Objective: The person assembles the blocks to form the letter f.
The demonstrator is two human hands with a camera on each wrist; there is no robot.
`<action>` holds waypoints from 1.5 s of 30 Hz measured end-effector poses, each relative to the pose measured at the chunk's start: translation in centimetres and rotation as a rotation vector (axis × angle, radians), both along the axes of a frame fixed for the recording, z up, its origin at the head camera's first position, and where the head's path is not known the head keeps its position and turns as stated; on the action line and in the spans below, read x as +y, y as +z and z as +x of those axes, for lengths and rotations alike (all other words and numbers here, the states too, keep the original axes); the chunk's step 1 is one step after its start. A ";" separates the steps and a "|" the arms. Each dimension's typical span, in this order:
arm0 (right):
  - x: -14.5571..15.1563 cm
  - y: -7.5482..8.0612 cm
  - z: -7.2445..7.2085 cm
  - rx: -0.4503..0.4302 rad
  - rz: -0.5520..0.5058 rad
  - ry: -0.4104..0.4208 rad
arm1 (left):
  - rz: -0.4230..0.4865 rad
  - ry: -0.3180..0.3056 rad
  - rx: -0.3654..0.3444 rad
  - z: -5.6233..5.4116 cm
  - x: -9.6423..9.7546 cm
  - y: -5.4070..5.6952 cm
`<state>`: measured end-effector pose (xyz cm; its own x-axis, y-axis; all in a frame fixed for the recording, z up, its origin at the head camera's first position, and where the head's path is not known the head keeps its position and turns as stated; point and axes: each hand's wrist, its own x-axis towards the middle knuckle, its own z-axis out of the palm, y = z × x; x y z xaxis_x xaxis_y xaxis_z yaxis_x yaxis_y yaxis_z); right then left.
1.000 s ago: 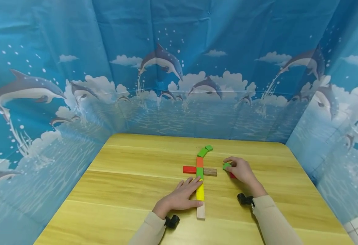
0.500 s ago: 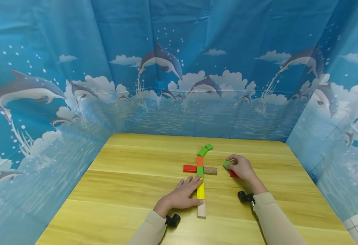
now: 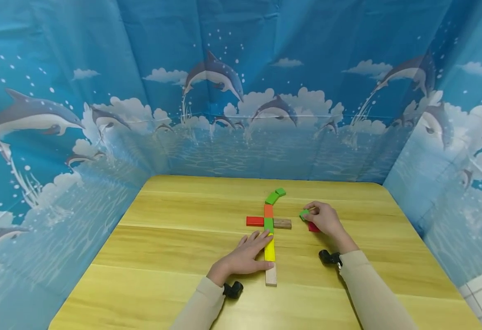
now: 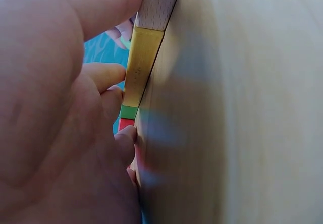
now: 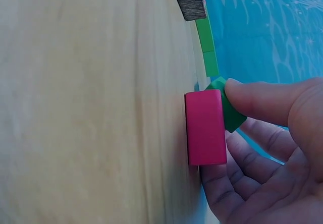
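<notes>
In the head view my left hand [image 3: 245, 257] lies with fingers extended along a row of wooden blocks. Its fingertips are at the yellow block [image 3: 270, 251], and the thumb is at the pale wood block [image 3: 271, 276]. My right hand [image 3: 324, 219] pinches a small green block [image 3: 303, 215] between thumb and fingers. Just in front of that, a pinkish-red block [image 5: 206, 128] stands on the table, overlapping the green one in the right wrist view. Further up the row come another green block [image 3: 268, 224] and an orange block [image 3: 268, 211].
A red block [image 3: 255, 221] and a brown wood block [image 3: 282, 223] flank the row like arms. Two green pieces, the nearer one [image 3: 271, 198] touching the farther one [image 3: 280, 192], curve off its far end. Behind the wooden table [image 3: 162, 256] hangs a dolphin-print curtain [image 3: 224, 146].
The head view has tipped slightly, so everything sits a little higher in it. The left hand stays on the row; the right hand keeps its pinch on the green block, hardly moving.
</notes>
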<state>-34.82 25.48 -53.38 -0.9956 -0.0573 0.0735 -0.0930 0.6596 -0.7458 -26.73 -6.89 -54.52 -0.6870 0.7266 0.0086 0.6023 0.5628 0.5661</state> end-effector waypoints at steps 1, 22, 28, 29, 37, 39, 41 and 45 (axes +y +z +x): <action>0.0 0.0 0.0 -0.003 0.008 0.008 | -0.002 -0.002 -0.001 0.0 0.0 0.0; -0.4 1.8 -3.6 -0.082 -0.037 0.011 | -0.009 0.003 0.021 0.1 -0.1 -0.1; -1.3 2.2 -5.6 -0.099 -0.078 -0.018 | -0.014 0.004 0.019 0.0 -0.1 0.0; -1.5 2.2 -5.9 -0.097 -0.078 -0.023 | -0.015 0.004 0.018 0.0 -0.1 0.0; -2.3 2.1 -7.5 -0.096 -0.122 -0.059 | -0.014 0.006 0.003 0.0 -0.1 0.1; -2.4 2.0 -7.9 -0.085 -0.128 -0.065 | -0.014 0.006 -0.001 0.1 -0.1 0.1; -2.6 1.9 -8.3 -0.078 -0.131 -0.079 | -0.014 0.007 0.000 0.1 -0.1 0.1; -3.0 1.6 -9.0 -0.076 -0.136 -0.105 | -0.012 0.008 0.006 0.2 -0.1 0.2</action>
<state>-43.78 22.46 -51.79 -0.9986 0.0529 -0.0021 0.0311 0.5550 -0.8313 -26.55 -7.00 -54.36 -0.6926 0.7213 0.0041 0.6013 0.5743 0.5556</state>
